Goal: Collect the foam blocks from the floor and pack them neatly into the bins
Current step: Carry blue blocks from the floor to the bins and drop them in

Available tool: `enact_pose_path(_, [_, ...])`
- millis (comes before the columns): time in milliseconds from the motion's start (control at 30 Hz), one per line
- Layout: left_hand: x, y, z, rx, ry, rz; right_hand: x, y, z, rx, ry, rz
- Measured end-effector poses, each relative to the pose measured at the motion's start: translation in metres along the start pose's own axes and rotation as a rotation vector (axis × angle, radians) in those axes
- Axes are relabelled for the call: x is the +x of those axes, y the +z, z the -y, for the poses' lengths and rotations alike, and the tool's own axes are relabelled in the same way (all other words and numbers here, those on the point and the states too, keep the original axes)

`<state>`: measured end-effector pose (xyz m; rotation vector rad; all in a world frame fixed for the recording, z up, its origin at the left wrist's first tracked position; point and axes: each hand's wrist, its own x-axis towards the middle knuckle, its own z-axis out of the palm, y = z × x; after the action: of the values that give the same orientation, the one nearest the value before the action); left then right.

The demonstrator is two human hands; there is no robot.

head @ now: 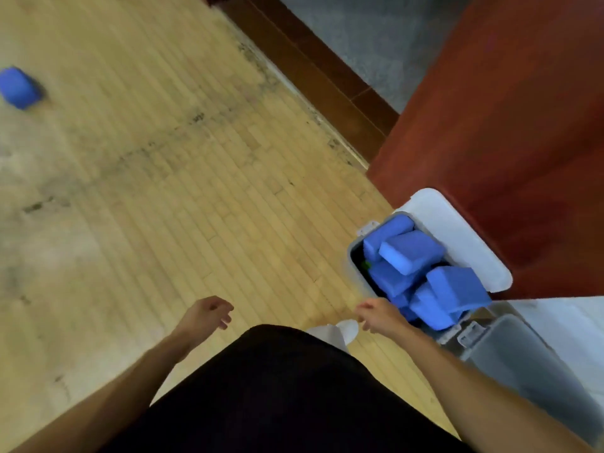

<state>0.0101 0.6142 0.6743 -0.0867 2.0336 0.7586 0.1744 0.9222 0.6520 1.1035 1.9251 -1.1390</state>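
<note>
Floor: a pale wooden strip floor (163,178) runs under everything, with a dark wooden skirting board (327,76) along its far right edge.
Lone block: one blue foam block (19,88) lies far left on the floor, well apart from the bins.
Open bin: a grey plastic bin (354,253) stands at the right, before a red-brown panel (506,125); its white lid (457,237) is tipped back toward that panel.
Packed blocks: a heap of blue foam blocks (411,253) lies in it, tilted over one another.
Second bin: another grey plastic bin (523,371) stands just beside the first, nearer the person.
Hands: the left hand (206,313) is over bare floor; the right hand (376,313) is just beside the open bin's near corner.
</note>
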Motion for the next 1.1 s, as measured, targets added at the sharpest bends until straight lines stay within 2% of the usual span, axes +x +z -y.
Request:
enact_pose_path(200, [-0.052,-0.079,0.176,-0.354,-0.227,-0.191,0.004,0.117,0.102,-0.186,-0.033,0.102])
enact_pose_path(333, [-0.086,-0.112,0.263,-0.733,-0.419,-0.403,0.004,0.187,0.202,-0.305,-0.17,0.143])
enact_pose_path(400, [-0.099,-0.122,0.291,-0.865,-0.451,-0.463,0.001,0.221,0.253,-0.369,-0.244,0.167])
enact_pose_path(567, [-0.117,-0.142,0.329,-1.072,-0.484,-0.574,-0.001,0.309,0.354,-0.559,-0.403,0.321])
enact_pose_path(700, [-0.123,-0.157,0.352,-1.202,-0.565,-0.629,0.017,0.375,0.413,-0.76,-0.416,0.416])
enact_pose_path(900, [-0.137,-0.2,0.374,-1.351,-0.729,-0.802,0.022,0.463,0.501,-0.981,-0.437,0.514])
enact_pose_path(1000, [-0.141,-0.225,0.384,-1.443,-0.798,-0.933,0.018,0.514,0.54,-1.048,-0.473,0.615])
enact_pose_path(1100, [-0.149,-0.225,0.394,-1.549,-0.865,-1.003,0.003,0.563,0.567,-1.172,-0.523,0.656])
